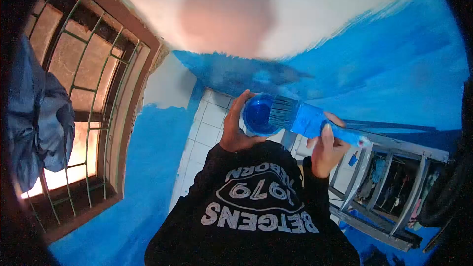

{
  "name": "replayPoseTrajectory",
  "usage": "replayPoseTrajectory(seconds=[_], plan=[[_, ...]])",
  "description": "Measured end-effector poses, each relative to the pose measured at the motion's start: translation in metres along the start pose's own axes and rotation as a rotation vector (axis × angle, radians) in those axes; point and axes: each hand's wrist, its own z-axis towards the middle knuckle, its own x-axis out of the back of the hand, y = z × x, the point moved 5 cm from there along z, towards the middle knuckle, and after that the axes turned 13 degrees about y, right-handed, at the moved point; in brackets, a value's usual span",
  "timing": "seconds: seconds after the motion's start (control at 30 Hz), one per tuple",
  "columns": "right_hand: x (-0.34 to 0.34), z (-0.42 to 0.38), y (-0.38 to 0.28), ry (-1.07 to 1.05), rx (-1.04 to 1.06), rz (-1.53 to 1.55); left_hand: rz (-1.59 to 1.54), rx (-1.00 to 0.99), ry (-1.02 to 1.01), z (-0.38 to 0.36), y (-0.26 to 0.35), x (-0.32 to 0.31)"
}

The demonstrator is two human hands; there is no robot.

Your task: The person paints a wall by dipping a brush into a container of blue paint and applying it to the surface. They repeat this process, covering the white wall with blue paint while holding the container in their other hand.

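My left hand (235, 127) is wrapped around a small tub of blue paint (258, 113), its open top facing up at me. In my right hand (329, 149) is a wide paintbrush (309, 120), gripped by its blue-smeared handle. The dark bristles point left and overlap the tub's right rim in this view. Beyond both hands stands a wall (394, 64), blue over its lower part and white higher up, with a streaky border between the two colours.
A barred window (93, 64) with a brown frame is on the left, and dark cloth (42, 113) hangs before it. White floor tiles (197, 133) show below. A wooden rack (394, 187) with cloths and other items stands at lower right.
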Motion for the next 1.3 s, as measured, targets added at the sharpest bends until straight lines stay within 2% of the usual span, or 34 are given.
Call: replayPoseTrajectory(seconds=[0.03,0.1,0.13,0.17,0.23,0.27,0.37,0.43,0.47,0.53,0.67,0.83,1.07,1.17,1.27,1.3], plan=[[0.000,0.004,-0.007,-0.008,0.002,0.015,0.005,-0.036,0.014,0.002,0.005,-0.001],[0.003,0.004,-0.025,-0.175,0.308,-0.089,0.069,-0.054,-0.002,0.000,0.012,-0.004],[0.006,0.006,-0.029,-0.243,0.514,-0.290,0.115,-0.075,-0.011,0.000,0.014,-0.008],[0.006,0.014,-0.031,-0.248,0.529,-0.276,0.119,-0.092,-0.001,0.003,0.013,-0.011],[-0.020,0.010,-0.045,-0.560,0.756,-0.328,0.120,-0.115,0.063,-0.003,0.015,-0.012],[-0.025,0.007,-0.041,-0.587,0.768,-0.416,0.126,-0.105,0.065,-0.007,0.015,-0.014],[-0.038,0.008,-0.030,-0.667,0.755,-0.527,0.096,-0.131,0.129,-0.007,0.021,-0.016],[-0.043,0.009,-0.019,-0.677,0.704,-0.531,0.343,-0.051,-0.054,-0.002,0.025,-0.017],[-0.047,0.009,-0.012,-0.661,0.676,-0.551,0.352,-0.047,-0.055,-0.004,0.022,-0.017],[-0.055,0.008,0.002,-0.605,0.597,-0.565,0.206,-0.180,0.066,-0.005,0.020,-0.015],[-0.063,0.003,0.021,-0.602,0.590,-0.531,0.195,-0.132,0.088,-0.006,0.010,-0.013],[-0.071,0.002,0.031,-0.729,0.567,-0.585,0.197,-0.159,0.089,0.002,0.005,-0.007],[-0.069,0.009,0.048,-0.673,0.547,-0.598,0.213,-0.117,0.066,0.004,-0.003,-0.011],[-0.062,0.014,0.037,-0.572,0.540,-0.539,0.300,-0.151,-0.014,0.007,0.002,-0.018],[-0.047,0.030,0.036,-0.348,0.156,-0.482,0.242,-0.115,0.066,0.003,-0.006,-0.024],[-0.042,0.032,0.036,-0.349,0.158,-0.476,0.229,-0.056,0.046,0.001,-0.008,-0.026]])
